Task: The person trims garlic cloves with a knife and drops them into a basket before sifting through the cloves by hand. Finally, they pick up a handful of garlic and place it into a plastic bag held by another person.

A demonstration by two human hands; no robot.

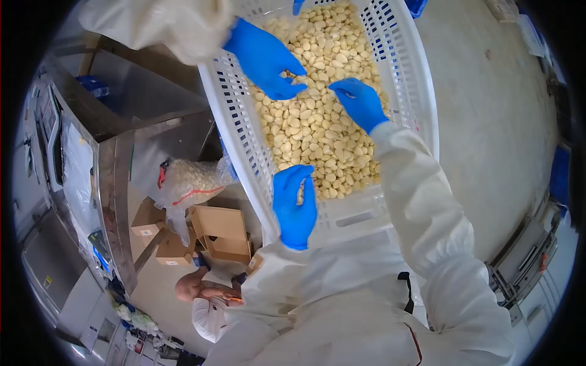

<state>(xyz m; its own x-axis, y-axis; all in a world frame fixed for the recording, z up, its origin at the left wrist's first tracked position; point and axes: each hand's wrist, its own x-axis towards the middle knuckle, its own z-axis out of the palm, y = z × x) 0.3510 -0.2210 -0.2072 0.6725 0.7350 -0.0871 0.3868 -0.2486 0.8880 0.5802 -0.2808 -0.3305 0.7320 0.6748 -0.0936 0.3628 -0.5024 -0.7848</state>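
Note:
A white perforated plastic crate (421, 67) holds a thick layer of pale, oval pieces that look like peeled garlic cloves (326, 143). My left hand (295, 210), in a blue glove, is at the crate's near left corner, thumb and fingers curled with their tips close together. Over the middle right of the cloves, my right hand (360, 105) has thumb and forefinger pinched. Whatever either pinch holds is hidden or too small to make out. A co-worker's blue-gloved hand (264, 61) reaches in from the upper left, its fingers bent over the cloves.
Left of the crate stand a metal-framed table (116, 201), a clear bag of pale pieces (192, 180) and open cardboard boxes (220, 232). Another person (210, 302) is low at the lower left. Flat panels (525, 262) lean at the right.

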